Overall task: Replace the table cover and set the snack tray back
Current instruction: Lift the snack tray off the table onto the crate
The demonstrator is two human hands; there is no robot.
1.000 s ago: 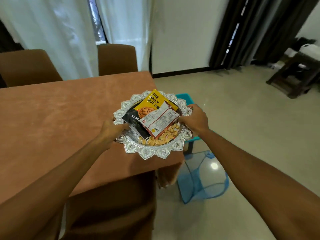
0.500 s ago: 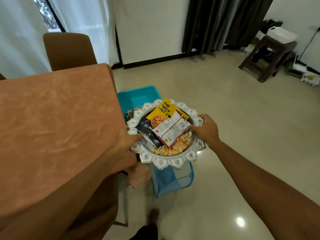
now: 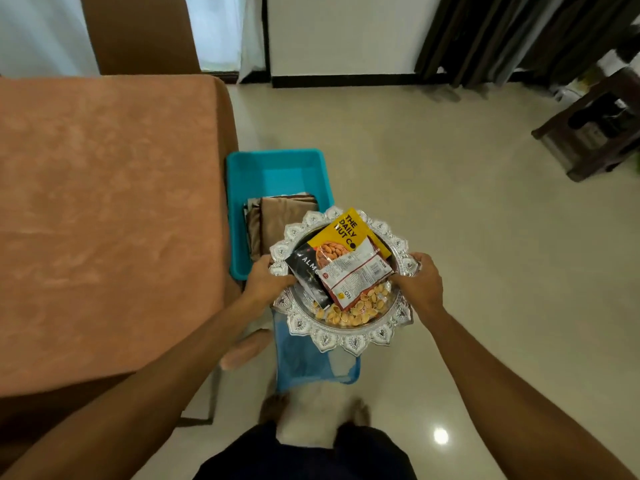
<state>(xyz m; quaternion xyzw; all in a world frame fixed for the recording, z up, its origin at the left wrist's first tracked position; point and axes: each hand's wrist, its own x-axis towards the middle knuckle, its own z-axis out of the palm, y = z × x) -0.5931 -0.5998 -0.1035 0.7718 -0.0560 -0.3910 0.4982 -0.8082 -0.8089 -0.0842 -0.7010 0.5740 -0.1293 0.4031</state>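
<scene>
I hold a round silver snack tray (image 3: 349,341) with a scalloped rim in the air, to the right of the table. My left hand (image 3: 265,282) grips its left rim and my right hand (image 3: 420,280) grips its right rim. On the tray lie a yellow nut packet (image 3: 341,232), a black almond packet (image 3: 306,275), a red-and-white packet (image 3: 356,271) and loose nut shells (image 3: 353,311). The brown table cover (image 3: 104,202) lies spread over the table at the left.
A teal plastic bin (image 3: 273,171) stands on the floor by the table's right side, with a folded brown cloth (image 3: 277,216) inside. A blue mesh basket (image 3: 308,362) sits below the tray. A brown chair (image 3: 138,32) stands behind the table, a dark stool (image 3: 595,129) far right.
The tray has gone from above the table's corner to the right, off the table and over the floor by the bin. Both hands kept their grip. My view has tilted down.
</scene>
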